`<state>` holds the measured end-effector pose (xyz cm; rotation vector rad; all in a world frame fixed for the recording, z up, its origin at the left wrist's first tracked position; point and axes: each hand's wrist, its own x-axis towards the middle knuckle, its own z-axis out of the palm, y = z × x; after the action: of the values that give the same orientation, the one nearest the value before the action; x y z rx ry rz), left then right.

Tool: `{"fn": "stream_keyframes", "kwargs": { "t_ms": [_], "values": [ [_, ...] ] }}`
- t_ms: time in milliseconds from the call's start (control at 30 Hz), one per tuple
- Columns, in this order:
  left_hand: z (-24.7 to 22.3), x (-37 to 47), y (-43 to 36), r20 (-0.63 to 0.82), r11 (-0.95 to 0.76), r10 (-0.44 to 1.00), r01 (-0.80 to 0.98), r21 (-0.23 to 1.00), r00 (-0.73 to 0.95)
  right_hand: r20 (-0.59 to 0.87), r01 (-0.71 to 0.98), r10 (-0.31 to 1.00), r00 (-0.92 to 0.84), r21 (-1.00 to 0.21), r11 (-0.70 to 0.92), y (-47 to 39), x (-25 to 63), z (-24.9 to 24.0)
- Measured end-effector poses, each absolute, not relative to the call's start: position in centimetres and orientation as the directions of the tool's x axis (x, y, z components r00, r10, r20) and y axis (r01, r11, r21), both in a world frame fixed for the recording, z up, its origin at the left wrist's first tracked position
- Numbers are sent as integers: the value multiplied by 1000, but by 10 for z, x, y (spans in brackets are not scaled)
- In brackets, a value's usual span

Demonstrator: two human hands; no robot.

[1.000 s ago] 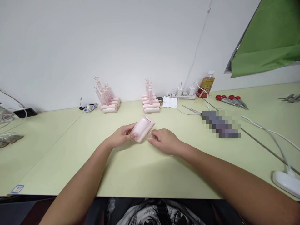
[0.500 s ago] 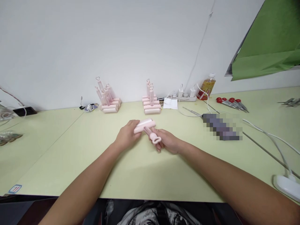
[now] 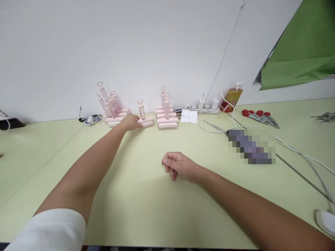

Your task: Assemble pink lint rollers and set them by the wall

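My left hand [image 3: 131,122] reaches to the back of the table and grips the left end of a pink roller [image 3: 146,122], whose clear handle with a heart-shaped loop stands upright. Left of it is a group of similar pink rollers [image 3: 115,120], partly behind the hand. Another row of pink rollers [image 3: 168,122] stands to its right. My right hand [image 3: 179,166] is over the middle of the table, its fingers curled in loosely with nothing in them.
At the back right are a white paper [image 3: 189,116], a power strip [image 3: 206,110] with chargers and a bottle [image 3: 232,96]. Red-handled tools [image 3: 261,118] lie farther right. A pixelated dark object [image 3: 250,147], cables and a white device [image 3: 326,221] lie on the right.
My left hand has carried the pink roller away to the back, between the two groups, and its handle now points up. My right hand has let go of it and stayed near the middle.
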<state>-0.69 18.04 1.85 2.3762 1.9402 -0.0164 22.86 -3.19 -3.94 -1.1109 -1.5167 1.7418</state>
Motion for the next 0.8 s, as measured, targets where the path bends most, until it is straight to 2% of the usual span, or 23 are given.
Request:
{"fn": "stream_keyframes", "kwargs": {
  "t_ms": [267,533,800],
  "values": [
    [15,10,244,-4,-157,988,988,7,157,-256,131,842,-475,-967,-220,-34,229,-39],
    [4,22,269,37,-117,993,993,31,116,-259,103,851,-457,-966,-238,-35,225,-45],
    [-15,37,258,130,8,991,975,220,-37,-270,91,851,-451,-962,-257,-35,225,-44]
  ]
}}
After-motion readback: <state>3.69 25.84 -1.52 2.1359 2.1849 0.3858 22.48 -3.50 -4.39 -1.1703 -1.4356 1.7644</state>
